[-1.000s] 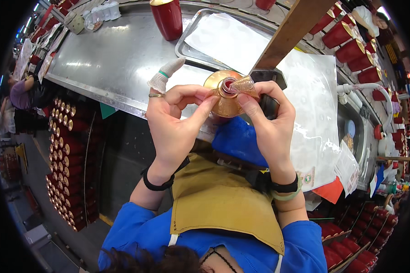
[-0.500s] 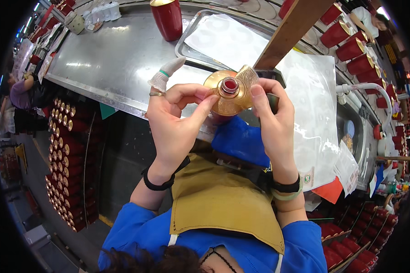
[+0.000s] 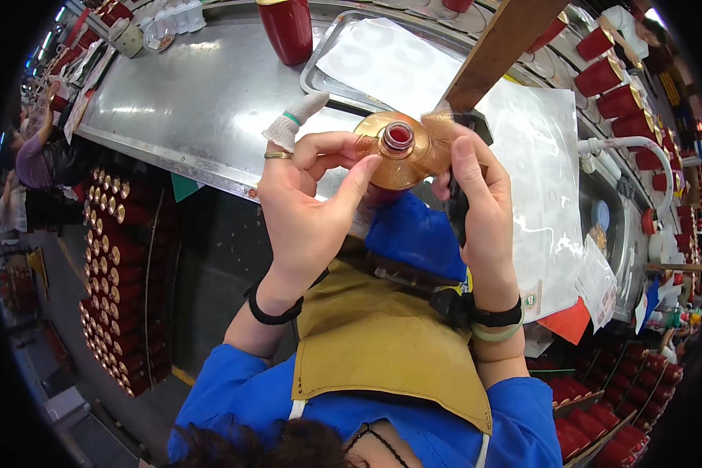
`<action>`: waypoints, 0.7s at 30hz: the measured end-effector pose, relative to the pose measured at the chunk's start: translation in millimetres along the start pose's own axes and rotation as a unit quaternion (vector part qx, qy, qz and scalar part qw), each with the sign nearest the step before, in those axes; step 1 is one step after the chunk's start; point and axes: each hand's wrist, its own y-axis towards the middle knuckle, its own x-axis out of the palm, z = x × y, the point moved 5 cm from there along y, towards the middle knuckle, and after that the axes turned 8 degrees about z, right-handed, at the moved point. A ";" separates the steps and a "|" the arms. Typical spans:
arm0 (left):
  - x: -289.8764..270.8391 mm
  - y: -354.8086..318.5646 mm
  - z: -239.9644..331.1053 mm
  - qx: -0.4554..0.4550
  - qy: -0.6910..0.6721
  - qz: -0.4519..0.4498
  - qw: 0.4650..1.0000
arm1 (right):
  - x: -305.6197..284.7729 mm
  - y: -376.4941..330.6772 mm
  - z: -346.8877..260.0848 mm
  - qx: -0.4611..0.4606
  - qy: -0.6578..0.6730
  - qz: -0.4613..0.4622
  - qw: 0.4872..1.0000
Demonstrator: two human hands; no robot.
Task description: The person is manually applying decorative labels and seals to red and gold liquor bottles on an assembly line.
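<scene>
A red bottle with a gold shoulder [image 3: 378,122] and a clear threaded neck [image 3: 398,138] stands upright between my hands at the table edge. Around the neck lies a thin gold patterned film [image 3: 435,140], its right end lifted off the shoulder. My left hand [image 3: 308,203] pinches the film's left side against the shoulder with thumb and a finger; its raised index finger wears a pale cover with a green band. My right hand [image 3: 485,207] is closed at the film's lifted end and also holds a dark tool [image 3: 455,207], mostly hidden by the palm.
Behind the bottle, a metal tray [image 3: 320,66] holds white sheets, and a red vase-shaped bottle [image 3: 285,31] stands beside it. A wooden post [image 3: 507,51] slants down near my right hand. Plastic-covered sheets [image 3: 534,195] lie rightward, before a sink with a white pipe [image 3: 632,147].
My right hand has moved slightly right and down, and the dark tool shows more. The film's right end now stands further out from the neck. The bottle has shifted a little.
</scene>
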 end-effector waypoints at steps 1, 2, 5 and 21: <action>-0.4 0.3 -0.7 -0.006 -0.003 0.001 1.000 | -0.1 -0.4 0.1 0.007 0.004 0.006 1.000; -0.9 0.6 -1.5 -0.013 -0.006 0.002 1.000 | 1.9 -0.7 -3.0 -0.028 -0.025 -0.006 0.999; -2.1 1.2 -2.9 -0.022 -0.013 0.006 1.000 | 2.0 -1.8 -6.3 -0.075 -0.103 0.009 0.992; -1.7 3.0 -6.6 -0.027 -0.040 0.023 0.999 | 8.5 -3.6 -3.1 -0.165 -0.200 0.051 0.965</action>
